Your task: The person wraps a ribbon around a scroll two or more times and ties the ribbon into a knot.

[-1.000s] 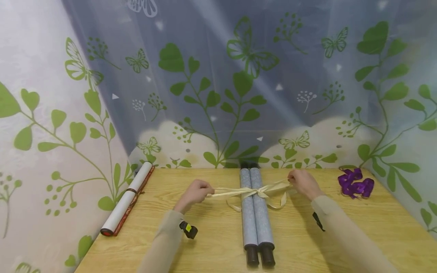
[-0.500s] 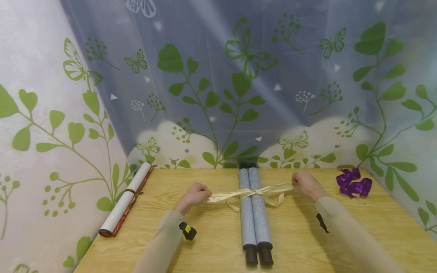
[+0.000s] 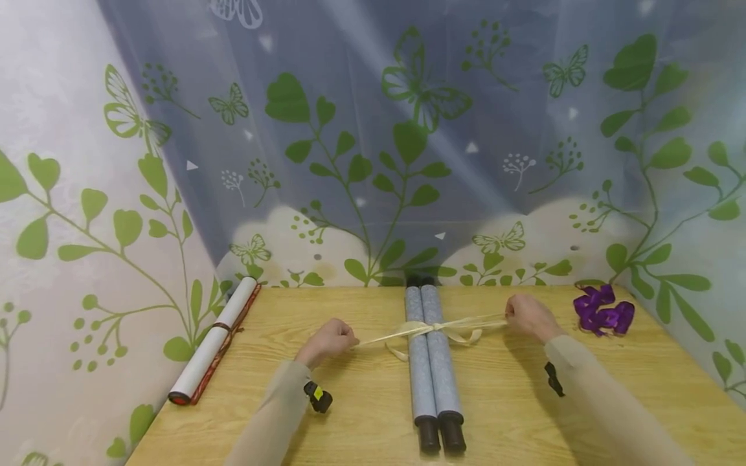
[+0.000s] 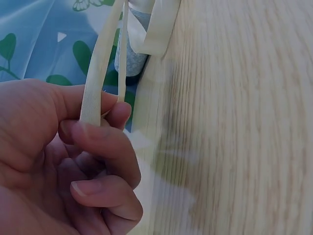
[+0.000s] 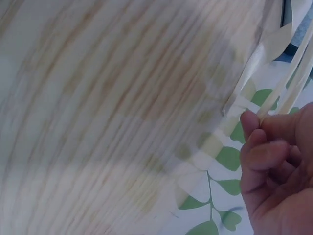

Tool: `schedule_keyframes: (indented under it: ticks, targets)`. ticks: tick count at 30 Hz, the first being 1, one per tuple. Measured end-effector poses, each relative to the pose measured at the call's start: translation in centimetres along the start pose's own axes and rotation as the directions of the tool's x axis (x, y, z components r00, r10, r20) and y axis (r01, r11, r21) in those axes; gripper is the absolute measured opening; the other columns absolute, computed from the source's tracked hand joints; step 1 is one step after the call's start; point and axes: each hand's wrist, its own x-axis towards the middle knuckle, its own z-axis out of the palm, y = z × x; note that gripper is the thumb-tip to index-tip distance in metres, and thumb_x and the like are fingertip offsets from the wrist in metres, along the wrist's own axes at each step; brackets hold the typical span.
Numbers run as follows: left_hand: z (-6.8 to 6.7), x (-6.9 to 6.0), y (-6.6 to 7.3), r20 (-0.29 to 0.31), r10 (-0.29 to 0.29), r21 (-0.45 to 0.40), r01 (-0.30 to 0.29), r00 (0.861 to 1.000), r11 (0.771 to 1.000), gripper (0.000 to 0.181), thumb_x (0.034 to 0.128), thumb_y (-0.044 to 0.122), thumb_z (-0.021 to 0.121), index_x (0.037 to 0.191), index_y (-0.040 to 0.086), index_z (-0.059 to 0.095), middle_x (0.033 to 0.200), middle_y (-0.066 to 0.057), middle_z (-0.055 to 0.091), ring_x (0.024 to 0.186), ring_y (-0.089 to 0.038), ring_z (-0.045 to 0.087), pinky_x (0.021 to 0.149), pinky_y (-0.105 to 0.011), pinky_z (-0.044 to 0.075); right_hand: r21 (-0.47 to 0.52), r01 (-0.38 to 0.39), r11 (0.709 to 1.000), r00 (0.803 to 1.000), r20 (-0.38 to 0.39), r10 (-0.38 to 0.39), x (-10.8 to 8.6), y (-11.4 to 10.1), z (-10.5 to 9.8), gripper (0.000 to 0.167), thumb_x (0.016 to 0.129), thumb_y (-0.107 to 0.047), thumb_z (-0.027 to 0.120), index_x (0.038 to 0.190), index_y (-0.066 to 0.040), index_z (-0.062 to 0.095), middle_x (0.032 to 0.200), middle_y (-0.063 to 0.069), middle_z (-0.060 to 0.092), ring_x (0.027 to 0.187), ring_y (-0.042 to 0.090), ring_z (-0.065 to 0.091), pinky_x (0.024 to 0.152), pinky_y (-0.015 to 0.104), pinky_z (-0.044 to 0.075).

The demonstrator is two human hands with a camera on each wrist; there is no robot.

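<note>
1. White scroll [image 3: 214, 341]: left of the left grip, well apart from it. Lies slanted on the wood-grain surface [image 3: 364, 414]; dark band round its middle, red patterned strip along its right side.
2. Left grip [image 3: 327, 341]: fingers curled, pinching the cream ribbon [image 3: 434, 327]. Left wrist view shows 2 strands leading away from it. Black wrist device [image 3: 318, 396] sits just behind, on the sleeve side.
3. 2 blue-grey rolls [image 3: 444, 375]: between the 2 grips, side by side, pointing away from the person; dark brown ends nearest the person.
4. Cream ribbon: crosses over both rolls, knotted on top, strands stretched out to either grip. Slacker loops hang on both sides of the knot.
5. Right grip [image 3: 531, 317]: pinching the ribbon's other side, 2 strands again; placed slightly farther from the person than the left grip.
6. Purple ribbon [image 3: 604, 312]: right of the right grip, apart from it, in a crumpled heap.
</note>
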Motion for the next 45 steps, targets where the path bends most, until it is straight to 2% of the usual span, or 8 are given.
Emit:
schedule_keyframes:
  ticks: [6,12,22,29,34,38,41,45]
  targets:
    - [-0.1,-0.5,0.1,-0.009,0.008,0.001,-0.008,1.0,1.0,0.043,0.0944,0.009,0.06,0.054,0.012,0.044,0.048,0.004,0.037,0.047,-0.012,0.03,0.061,-0.027,0.04,-0.012,-0.061,0.998,0.997,0.045,0.061,-0.2,-0.2,-0.6,0.027,0.073,0.004,0.042,0.058,-0.018,0.037,0.053,-0.006,0.024,0.052,0.01,0.02,0.048,0.024,0.02]
    - [-0.2,-0.8,-0.1,-0.012,-0.002,-0.033,0.002,1.0,0.999,0.036,0.0933,0.006,0.06,0.058,0.001,0.057,0.052,-0.004,0.054,0.051,-0.017,0.054,0.064,-0.031,0.053,-0.021,-0.079,0.997,0.996,0.043,0.08,-0.3,-0.4,-1.0,0.023,0.074,0.003,0.043,0.061,-0.017,0.041,0.056,-0.005,0.029,0.054,0.011,0.024,0.048,0.026,0.023]
    - [0.0,-0.9,0.3,-0.038,-0.017,-0.047,0.015,0.999,0.999,0.029,0.0917,0.003,0.061,0.064,-0.006,0.065,0.054,-0.008,0.063,0.053,-0.024,0.065,0.062,-0.036,0.057,-0.051,-0.106,0.993,0.993,0.053,0.109,-1.0,0.1,-1.0,0.012,0.084,-0.009,0.057,0.076,-0.009,0.066,0.071,0.001,0.059,0.062,0.015,0.048,0.053,0.03,0.039]
    - [-0.3,0.0,0.7,-0.117,-0.008,-0.116,-0.005,0.993,0.993,0.023,0.0979,0.012,0.058,0.084,-0.004,0.069,0.068,-0.009,0.064,0.059,-0.023,0.066,0.058,-0.033,0.053,0.152,-0.127,0.98,0.992,0.013,0.126,-1.4,0.6,-1.0,0.024,0.096,-0.016,0.057,0.104,0.003,0.069,0.081,0.009,0.071,0.071,0.02,0.064,0.058,0.032,0.049]
    - [-0.5,1.1,1.6,-0.248,0.019,-0.145,-0.056,0.968,0.988,0.022,0.0992,0.022,0.059,0.102,0.002,0.068,0.092,-0.016,0.068,0.08,-0.028,0.07,0.06,-0.031,0.046,0.382,-0.177,0.907,0.982,0.012,0.186,-1.1,0.0,-1.5,0.033,0.1,-0.017,0.05,0.119,0.008,0.06,0.087,0.014,0.071,0.073,0.023,0.063,0.055,0.03,0.047]
    - [-0.1,1.8,2.8,-0.323,0.049,-0.157,-0.104,0.945,0.982,0.026,0.0985,0.025,0.06,0.113,0.005,0.068,0.112,-0.018,0.067,0.084,-0.025,0.07,0.069,-0.044,0.053,0.501,-0.191,0.844,0.979,0.037,0.199,-0.8,-0.7,-1.9,0.041,0.102,-0.015,0.044,0.134,0.01,0.049,0.103,0.022,0.068,0.085,0.029,0.065,0.061,0.035,0.053]
    - [0.4,2.3,3.5,-0.351,0.071,-0.16,-0.134,0.934,0.978,0.028,0.0981,0.023,0.061,0.121,0.007,0.068,0.116,-0.016,0.068,0.081,-0.019,0.07,0.073,-0.046,0.055,0.501,-0.183,0.846,0.981,0.041,0.188,-0.5,-1.1,-1.7,0.04,0.102,-0.012,0.043,0.135,0.01,0.048,0.108,0.026,0.066,0.091,0.033,0.066,0.065,0.038,0.055]
    - [1.1,2.8,4.0,-0.345,0.095,-0.158,-0.158,0.934,0.975,0.033,0.0983,0.019,0.06,0.13,0.011,0.063,0.124,-0.015,0.065,0.083,-0.021,0.071,0.067,-0.038,0.055,0.462,-0.141,0.876,0.989,0.029,0.144,-0.3,-1.2,-1.0,0.039,0.1,-0.007,0.044,0.134,0.01,0.048,0.111,0.031,0.064,0.087,0.034,0.066,0.06,0.039,0.055]
